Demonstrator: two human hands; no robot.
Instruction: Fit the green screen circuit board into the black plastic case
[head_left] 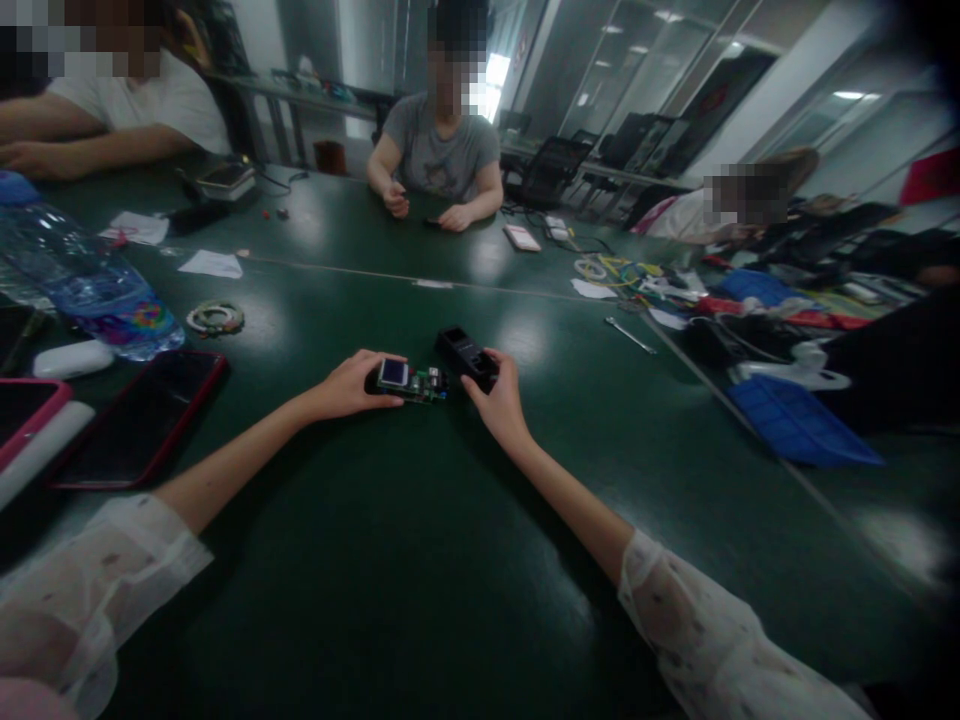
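Note:
My left hand point(358, 384) grips a small circuit board point(418, 384) by its left end, thumb on the near side and fingers on the far side. A small square screen sits on the board, with green and metal parts at its right end. In my right hand point(499, 398) is a black plastic casing point(463, 352) with a rectangular window and smaller cutouts, tilted up to the left. The board and the casing are close together but apart, just above the dark green table point(420, 560).
Left of my arm lie a phone with a red edge point(150, 420), a white case point(73, 359), a water bottle point(97, 270) and a coiled strip point(215, 318). A wrench point(630, 335), blue trays point(802, 420) and tangled cables are to the right. Other people sit around the table.

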